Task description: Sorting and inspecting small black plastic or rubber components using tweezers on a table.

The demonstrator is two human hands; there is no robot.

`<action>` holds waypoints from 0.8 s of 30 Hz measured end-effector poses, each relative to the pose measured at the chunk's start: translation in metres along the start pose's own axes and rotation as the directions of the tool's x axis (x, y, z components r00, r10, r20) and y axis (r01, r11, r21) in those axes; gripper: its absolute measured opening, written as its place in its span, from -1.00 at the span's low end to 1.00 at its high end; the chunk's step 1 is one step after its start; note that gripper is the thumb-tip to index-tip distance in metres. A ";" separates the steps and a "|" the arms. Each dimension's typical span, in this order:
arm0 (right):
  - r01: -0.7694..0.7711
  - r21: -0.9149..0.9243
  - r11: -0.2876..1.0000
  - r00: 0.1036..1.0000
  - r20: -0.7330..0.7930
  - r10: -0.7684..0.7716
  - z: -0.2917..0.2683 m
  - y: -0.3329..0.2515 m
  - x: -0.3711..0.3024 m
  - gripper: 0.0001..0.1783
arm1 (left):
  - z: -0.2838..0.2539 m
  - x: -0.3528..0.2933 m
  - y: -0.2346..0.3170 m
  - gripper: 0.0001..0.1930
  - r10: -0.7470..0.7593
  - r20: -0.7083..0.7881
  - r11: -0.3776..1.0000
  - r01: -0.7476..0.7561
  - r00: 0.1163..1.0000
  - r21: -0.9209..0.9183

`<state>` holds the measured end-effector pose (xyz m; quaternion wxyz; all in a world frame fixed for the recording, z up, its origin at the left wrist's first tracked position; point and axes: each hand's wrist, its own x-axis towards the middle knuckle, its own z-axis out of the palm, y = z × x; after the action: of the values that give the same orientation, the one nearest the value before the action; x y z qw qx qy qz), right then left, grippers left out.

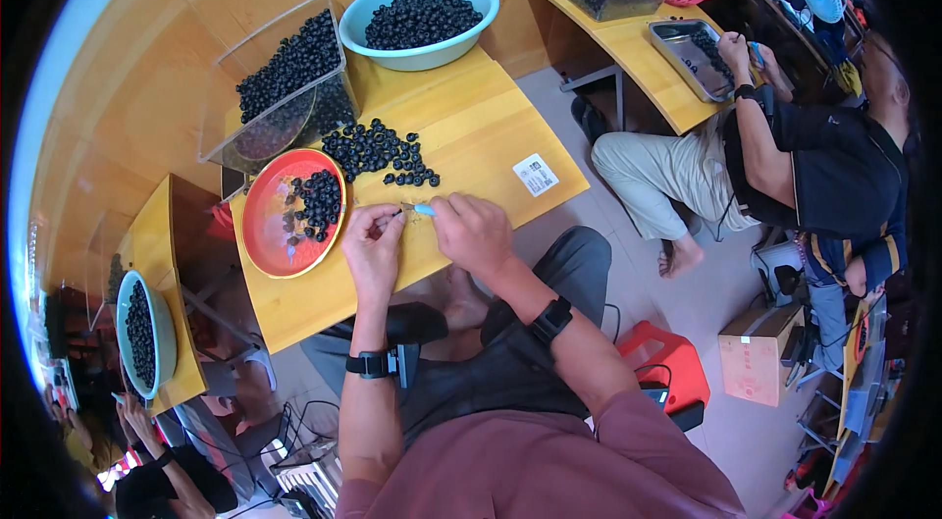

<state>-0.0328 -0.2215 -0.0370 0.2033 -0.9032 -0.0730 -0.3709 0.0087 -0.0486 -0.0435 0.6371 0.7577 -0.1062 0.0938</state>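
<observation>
Over the front of the yellow table [491, 117], my left hand [373, 246] is closed in a pinch on a small dark piece that its fingertips mostly hide. Opposite it, my right hand [473, 233] grips a small tool with a light-blue handle [424, 210], its thin tip meeting the left fingertips. Just beyond both hands lies a loose spread of small round black pieces [371, 148], which look like berries or beads. Beside my left hand sits a round red tray [270, 246] with more of these pieces and some brownish bits in it.
Behind the loose pieces stand a clear plastic bin [221, 148] and a light-blue basin [417, 56], both holding black pieces. A white label [535, 175] is stuck at the table's right. Another person [814, 166] works at a table on the right, over a metal tray [667, 31].
</observation>
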 end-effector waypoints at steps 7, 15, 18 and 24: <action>0.014 0.031 0.999 0.999 -0.046 -0.013 0.000 0.002 0.001 -0.93 | 0.002 0.004 0.003 -0.83 -0.043 -0.020 0.998 0.044 0.999 0.033; -0.003 0.014 1.000 0.998 -0.067 0.004 0.002 0.002 0.000 -0.89 | 0.002 0.005 0.011 -0.81 -0.135 -0.008 0.990 0.135 0.991 0.035; -0.019 0.033 0.999 0.999 -0.030 0.020 0.004 0.003 -0.001 -0.93 | 0.003 0.006 0.000 -0.84 -0.067 -0.020 0.998 0.067 0.998 0.001; -0.041 0.034 0.999 0.999 -0.024 0.042 0.006 0.004 -0.001 -0.92 | 0.001 0.009 -0.006 -0.86 0.002 -0.030 0.996 0.001 1.000 0.085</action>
<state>-0.0288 -0.2223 -0.0422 0.2270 -0.8962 -0.0582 -0.3766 0.0192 -0.0486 -0.0468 0.6058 0.7825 -0.0927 0.1097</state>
